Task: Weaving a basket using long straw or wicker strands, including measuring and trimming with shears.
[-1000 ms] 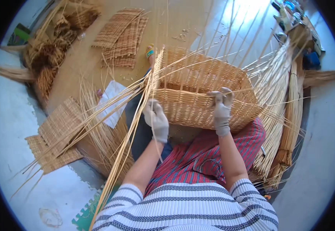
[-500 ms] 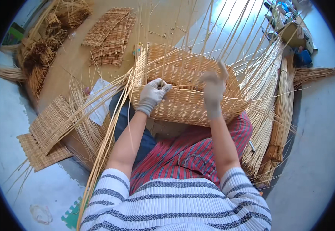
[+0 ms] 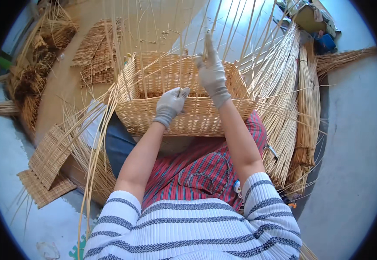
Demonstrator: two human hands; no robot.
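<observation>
Sweater [image 3: 205, 232]: white, ribbed, dark blue-grey patterned bands. Sleeves [image 3: 114, 216] at its sides match. Ahead of its hem, lap cloth [image 3: 164, 184], red with thin stripes. Left hand [image 3: 171, 103], right hand [image 3: 212, 77], farther ahead of it: pale gloves, greyer cuffs [image 3: 164, 119].

The basket [image 3: 192, 123] is at the centre, at the far side of the lap [image 3: 201, 175]. Right of it lie cane bundles [image 3: 281, 115], stretching near to far — a heap of objects [image 3: 309, 19] sits beyond them. Far left, mats [image 3: 99, 54] lie overlapped on the floor [image 3: 63, 102], between plant bundles [image 3: 34, 82] and basket; near left, two more overlap.
</observation>
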